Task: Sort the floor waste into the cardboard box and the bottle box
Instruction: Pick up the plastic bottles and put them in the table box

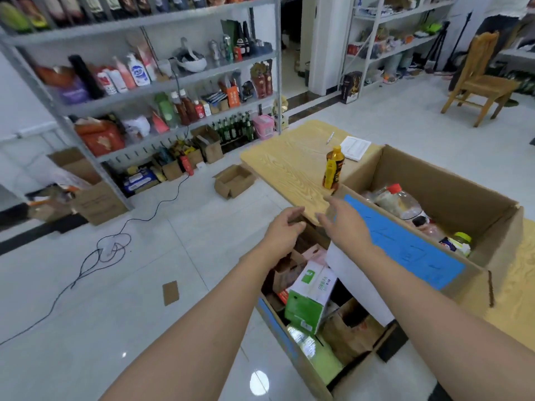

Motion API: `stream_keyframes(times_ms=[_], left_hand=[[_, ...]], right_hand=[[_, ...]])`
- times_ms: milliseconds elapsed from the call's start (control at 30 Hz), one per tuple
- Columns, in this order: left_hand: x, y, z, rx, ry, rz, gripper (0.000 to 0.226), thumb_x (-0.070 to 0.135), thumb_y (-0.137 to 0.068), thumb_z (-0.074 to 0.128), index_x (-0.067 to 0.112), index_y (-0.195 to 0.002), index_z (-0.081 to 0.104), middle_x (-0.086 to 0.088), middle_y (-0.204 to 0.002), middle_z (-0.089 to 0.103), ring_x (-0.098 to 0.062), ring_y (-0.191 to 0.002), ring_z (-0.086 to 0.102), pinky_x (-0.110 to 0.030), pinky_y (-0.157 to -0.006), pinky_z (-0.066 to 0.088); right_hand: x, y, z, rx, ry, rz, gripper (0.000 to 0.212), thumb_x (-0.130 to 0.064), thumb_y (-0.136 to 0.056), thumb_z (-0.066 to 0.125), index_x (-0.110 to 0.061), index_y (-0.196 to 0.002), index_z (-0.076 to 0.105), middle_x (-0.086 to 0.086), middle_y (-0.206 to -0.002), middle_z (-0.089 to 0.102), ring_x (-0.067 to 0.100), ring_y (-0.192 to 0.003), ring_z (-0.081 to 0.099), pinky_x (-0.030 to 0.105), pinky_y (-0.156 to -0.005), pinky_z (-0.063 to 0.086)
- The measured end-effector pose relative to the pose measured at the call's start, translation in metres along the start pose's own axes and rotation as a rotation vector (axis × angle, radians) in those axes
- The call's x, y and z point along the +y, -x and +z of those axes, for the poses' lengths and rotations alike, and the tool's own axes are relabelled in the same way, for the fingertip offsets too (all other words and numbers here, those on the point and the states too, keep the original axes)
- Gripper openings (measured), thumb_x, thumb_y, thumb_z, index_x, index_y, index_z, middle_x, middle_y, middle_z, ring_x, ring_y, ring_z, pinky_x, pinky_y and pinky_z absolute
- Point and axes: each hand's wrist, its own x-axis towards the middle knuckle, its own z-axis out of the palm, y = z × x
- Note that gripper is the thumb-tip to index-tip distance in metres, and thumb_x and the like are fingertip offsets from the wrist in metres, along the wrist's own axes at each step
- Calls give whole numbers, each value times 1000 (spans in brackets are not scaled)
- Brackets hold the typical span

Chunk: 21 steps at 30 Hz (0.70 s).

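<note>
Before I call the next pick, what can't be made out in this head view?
- Left hand and right hand, head view: blurred; cannot tell if either grip holds anything.
- Bottle box: its near wall with the blue sheet hides the bottom.
- Cardboard box: the white flap covers part of the contents.
- Floor under the table: hidden by the tabletop.
- Shelf labels: blurred.
</note>
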Motion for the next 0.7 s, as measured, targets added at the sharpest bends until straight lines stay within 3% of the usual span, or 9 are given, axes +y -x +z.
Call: stream_keyframes(times_ms=[67,233,300,400,500,600,700], left_hand=[[-20,25,-44,80,37,-24,38,11,-99,50,18,-137,51,1,-139,50,-8,-118,50,-12,-81,44],[-96,95,-162,289,116,-104,41,26,-94,61,20,-134,53,3,-136,47,-3,-109,48,-23,-88,38],[-128,118,-209,376,116,-128,33,27,-92,65,15,-122,60,2,-129,53,-8,-112,50,-19,-87,36],[-174,152,-266,478,136,-209,26,30,-90,67,7,-102,66,2,-107,61,-13,-102,56,-13,-72,37],[-213,179,-303,497,158,-290,32,39,-90,64,7,-89,62,-1,-98,61,-17,-98,58,-23,-76,39],[-246,196,-330,546,204,-351,38,42,-94,57,4,-92,63,0,-94,61,-18,-96,58,-27,-80,40],[-271,209,-351,676,271,-380,27,37,-96,56,11,-94,61,1,-100,60,-16,-93,56,-20,-75,43]], right_hand=[[-38,14,29,-35,-30,-33,53,-41,-96,55,-20,-143,43,4,-142,51,23,-127,50,38,-97,45],[-137,66,123,-162,-106,-73,41,-34,-96,56,-18,-134,53,4,-135,56,19,-117,56,35,-96,46],[-174,88,163,-223,-158,-34,28,-28,-96,57,-13,-120,62,8,-124,62,21,-108,60,38,-93,49],[-219,119,217,-275,-163,-31,24,-27,-94,61,-6,-106,67,11,-110,66,26,-104,60,40,-91,47],[-250,143,256,-363,-135,-34,27,-39,-93,61,-12,-91,66,3,-93,63,21,-91,59,33,-79,44],[-269,153,288,-435,-111,-79,29,-43,-94,58,-24,-73,52,-7,-75,51,16,-76,52,28,-64,36],[-286,153,314,-494,-57,-97,26,-35,-97,56,-15,-81,57,-3,-82,53,15,-82,53,26,-66,36]])
